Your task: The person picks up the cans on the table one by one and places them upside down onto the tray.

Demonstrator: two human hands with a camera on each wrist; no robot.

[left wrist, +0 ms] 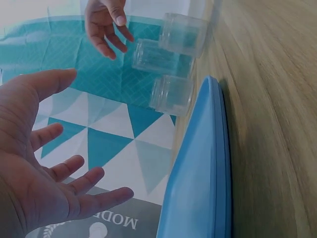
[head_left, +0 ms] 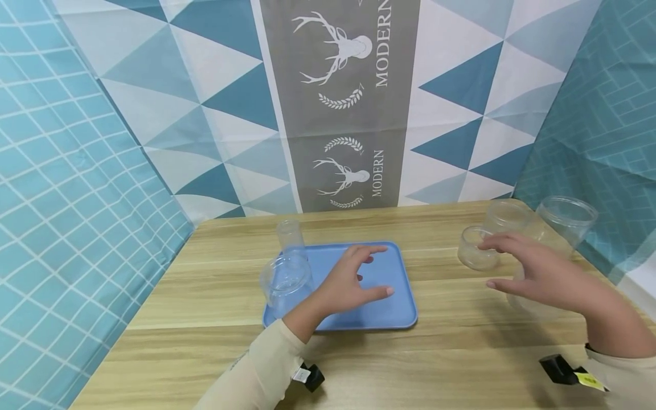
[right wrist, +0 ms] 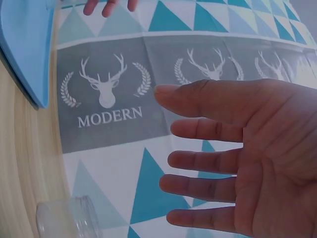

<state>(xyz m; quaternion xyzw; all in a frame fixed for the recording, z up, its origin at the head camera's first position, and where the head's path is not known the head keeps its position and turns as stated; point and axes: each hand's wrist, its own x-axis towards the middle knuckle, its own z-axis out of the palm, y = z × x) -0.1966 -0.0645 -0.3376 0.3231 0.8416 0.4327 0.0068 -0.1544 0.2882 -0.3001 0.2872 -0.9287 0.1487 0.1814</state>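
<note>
My left hand (head_left: 348,282) hovers over the blue tray (head_left: 397,279), fingers spread and nothing in its grasp. On the tray's left side stand a wide clear container (head_left: 277,290) and, behind it, a narrow clear cylinder (head_left: 290,234). To the right, my right hand (head_left: 543,276) is held above the table, thumb and fingers apart and empty. Just beyond its fingertips sits a short clear jar (head_left: 476,259). Another clear jar (head_left: 504,213) is behind that one, and a taller clear jar (head_left: 566,228) is partly hidden by the right hand.
Wood-grain tabletop (head_left: 435,353) surrounds the tray. A patterned cloth (head_left: 348,114) with deer prints hangs along the back edge, with blue tile-patterned cloth (head_left: 66,199) at the left and teal cloth (head_left: 605,131) at the right. Something white (head_left: 640,290) shows at the right edge.
</note>
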